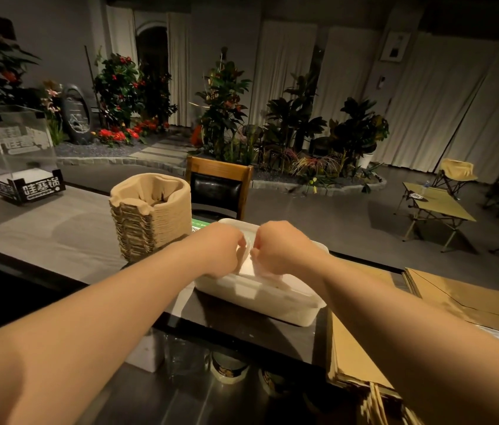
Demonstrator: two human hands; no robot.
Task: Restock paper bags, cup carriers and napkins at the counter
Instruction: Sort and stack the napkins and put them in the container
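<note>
On the counter (43,228), the napkin box (260,297) lies under both hands, the left hand (222,250) and right hand (279,248) side by side above its middle. A napkin (246,256) sits between their fingers. Left of the fingers stands the stack of cup carriers (150,214); farther left, the clear case (12,148). Right of the fingers lie the paper bags (469,297). Behind the fingers stands 1 chair (219,187).
</note>
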